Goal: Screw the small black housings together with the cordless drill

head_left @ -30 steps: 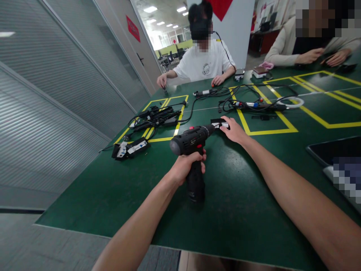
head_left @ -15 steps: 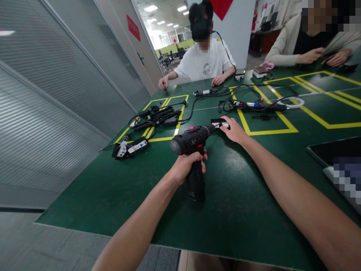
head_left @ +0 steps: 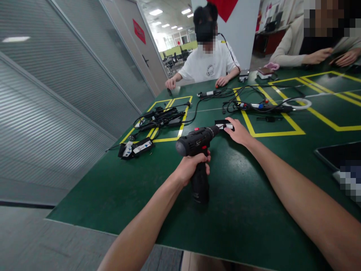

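My left hand (head_left: 191, 166) is wrapped round the grip of a black cordless drill (head_left: 197, 145) with a red button on top. The drill's nose points away from me at a small black part with a white label (head_left: 222, 124) lying on the green table (head_left: 231, 210). My right hand (head_left: 238, 131) rests on that part, fingers curled over its right end, holding it down against the drill tip.
A second black labelled part (head_left: 137, 148) lies to the left. A bundle of black tools and cables (head_left: 160, 116) sits in a yellow-taped box. More cables, a tool and a white ring (head_left: 300, 104) lie beyond. Two people sit across the table. A tablet (head_left: 335, 154) lies at right.
Only my head has shifted a little, so everything sits slightly right and lower in view. Both hands, the drill and the part keep their positions.
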### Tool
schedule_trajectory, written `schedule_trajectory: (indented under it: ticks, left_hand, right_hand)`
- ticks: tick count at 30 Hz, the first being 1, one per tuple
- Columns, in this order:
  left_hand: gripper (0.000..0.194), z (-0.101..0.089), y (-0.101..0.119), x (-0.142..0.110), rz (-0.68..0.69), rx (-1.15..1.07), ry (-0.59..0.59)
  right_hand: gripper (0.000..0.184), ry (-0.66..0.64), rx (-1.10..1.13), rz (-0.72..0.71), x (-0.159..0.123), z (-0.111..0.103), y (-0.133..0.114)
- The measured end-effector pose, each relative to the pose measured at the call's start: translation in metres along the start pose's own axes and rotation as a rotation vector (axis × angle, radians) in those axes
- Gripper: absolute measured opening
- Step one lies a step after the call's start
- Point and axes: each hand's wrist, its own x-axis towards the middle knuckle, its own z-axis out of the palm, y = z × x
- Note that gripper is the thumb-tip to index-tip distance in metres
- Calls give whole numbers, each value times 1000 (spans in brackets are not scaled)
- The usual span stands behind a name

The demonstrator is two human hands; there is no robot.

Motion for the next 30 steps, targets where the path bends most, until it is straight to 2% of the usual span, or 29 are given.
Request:
schedule_trajectory:
  ticks: [30]
  left_hand:
    - [25,-4,-2,2,-27,-40,2]
  right_hand:
    - [50,-3,-6,7,0,-2,-1]
